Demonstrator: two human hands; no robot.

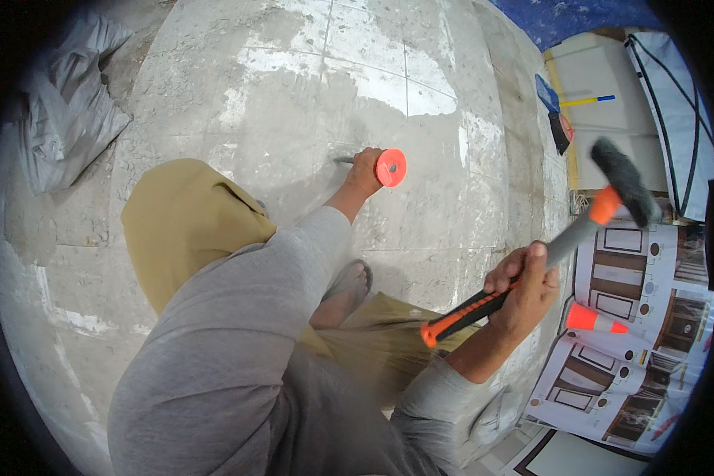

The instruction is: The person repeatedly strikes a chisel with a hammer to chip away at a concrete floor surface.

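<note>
My left hand [363,170] is closed around a chisel. Its round orange hand guard [384,178] sticks out past my thumb side, and a dark metal end [343,159] shows on the other side, close to the grey, mortar-covered floor [420,214]. Whether that end touches the floor, I cannot tell. In my right hand [523,297] is a hammer [567,239] with a black and orange grip. It is raised to the right, its heavy dark head [623,181] up and away from the chisel, slightly blurred.
White tiles [365,47] show through the mortar ahead. A grey sack [75,119] lies at the far left. On the right are a dustpan [547,95], an orange cone [595,320], printed banners [619,274] and a blue sheet [571,20]. My foot [349,289] is near the chisel.
</note>
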